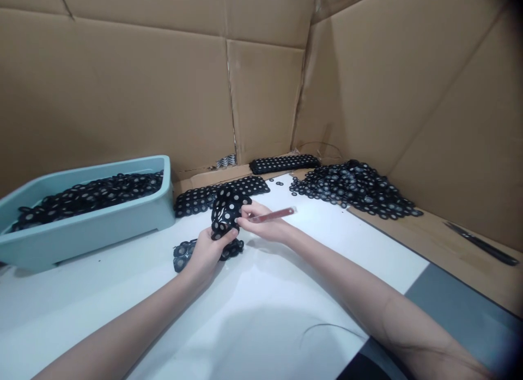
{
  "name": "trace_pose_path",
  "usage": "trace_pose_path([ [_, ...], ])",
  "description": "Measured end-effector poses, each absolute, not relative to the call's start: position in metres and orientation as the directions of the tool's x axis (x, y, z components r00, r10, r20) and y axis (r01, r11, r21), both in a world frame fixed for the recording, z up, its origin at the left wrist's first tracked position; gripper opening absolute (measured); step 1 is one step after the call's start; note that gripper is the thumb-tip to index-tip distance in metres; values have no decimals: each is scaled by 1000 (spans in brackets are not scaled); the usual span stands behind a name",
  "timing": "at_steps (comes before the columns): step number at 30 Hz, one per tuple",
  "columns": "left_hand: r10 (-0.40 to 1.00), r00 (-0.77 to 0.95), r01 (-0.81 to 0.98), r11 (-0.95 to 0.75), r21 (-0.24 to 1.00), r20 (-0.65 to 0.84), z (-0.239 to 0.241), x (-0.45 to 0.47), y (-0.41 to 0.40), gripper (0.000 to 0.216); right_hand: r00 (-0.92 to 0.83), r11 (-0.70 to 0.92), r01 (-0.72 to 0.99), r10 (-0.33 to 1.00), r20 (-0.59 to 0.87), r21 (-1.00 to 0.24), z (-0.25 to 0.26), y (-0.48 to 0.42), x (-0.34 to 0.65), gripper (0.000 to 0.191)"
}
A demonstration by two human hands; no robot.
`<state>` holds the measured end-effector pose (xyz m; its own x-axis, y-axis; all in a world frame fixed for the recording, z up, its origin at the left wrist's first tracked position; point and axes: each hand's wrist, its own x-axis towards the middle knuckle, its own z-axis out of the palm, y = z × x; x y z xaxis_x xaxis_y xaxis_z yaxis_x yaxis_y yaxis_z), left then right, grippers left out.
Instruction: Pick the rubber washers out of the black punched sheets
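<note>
My left hand (209,253) is closed on the lower edge of a black sheet of joined rings (229,207) with pale round centres. The sheet is bent upward, and its lower part trails onto the white table behind my hand. On the sheet's right side, my right hand (259,219) is closed around a slim tool with a flat reddish handle (274,214). The handle points to the right; the tool's working end is hidden by my fingers, so its kind cannot be made out. My right fingertips are at the sheet's edge.
A light blue plastic tub (93,236) of loose black rings stands at the left. Behind my hands lie a flat dotted black sheet (192,200) and a stacked one (285,163). Loose rings (355,187) are heaped at the back right, near black scissors (482,244). Cardboard walls (261,97) enclose the table.
</note>
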<state>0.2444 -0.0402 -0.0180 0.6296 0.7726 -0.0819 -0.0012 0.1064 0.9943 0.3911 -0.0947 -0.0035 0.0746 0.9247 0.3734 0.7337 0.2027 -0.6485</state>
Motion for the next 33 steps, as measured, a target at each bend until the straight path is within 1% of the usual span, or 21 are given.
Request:
trace_pose_path([
  [5, 806, 589, 9, 79, 997, -69, -15, 245, -52, 30, 79, 223, 794, 885, 459, -566, -15, -90, 384, 21],
  [7, 794, 604, 23, 67, 997, -67, -13, 246, -52, 29, 101, 201, 812, 875, 473, -548, -13, -89, 385, 22],
  [10, 753, 651, 21, 104, 994, -93, -11, 246, -47, 30, 158, 151, 827, 862, 482, -542, -5, -90, 390, 23],
  [13, 734, 672, 13, 121, 993, -99, -11, 245, -42, 31, 203, 113, 793, 878, 433, -599, 1, -91, 397, 27],
  [15, 766, 640, 4, 61, 998, -50, -14, 245, -40, 29, 227, 104, 728, 896, 382, -677, 3, -91, 402, 27],
  [18, 828, 559, -16, -44, 999, 45, -19, 246, -38, 27, 222, 109, 543, 937, 268, -833, 2, -90, 410, 26],
  [20, 848, 524, -33, -73, 997, 80, -21, 246, -36, 27, 198, 114, 422, 957, 214, -900, 2, -90, 414, 26],
  [22, 855, 506, -59, -102, 993, 117, -21, 246, -34, 26, 205, 115, 369, 958, 202, -922, 2, -89, 418, 26],
  [26, 841, 512, -119, -133, 984, 176, -19, 246, -32, 20, 258, 114, 341, 943, 210, -933, 0, -87, 424, 26],
  [29, 811, 567, -144, -75, 987, 145, -19, 246, -33, 24, 258, 129, 350, 939, 228, -928, -2, -86, 423, 27],
  [33, 803, 589, -166, 13, 986, 89, -20, 246, -35, 28, 285, 154, 374, 919, 272, -914, -5, -85, 419, 30],
])
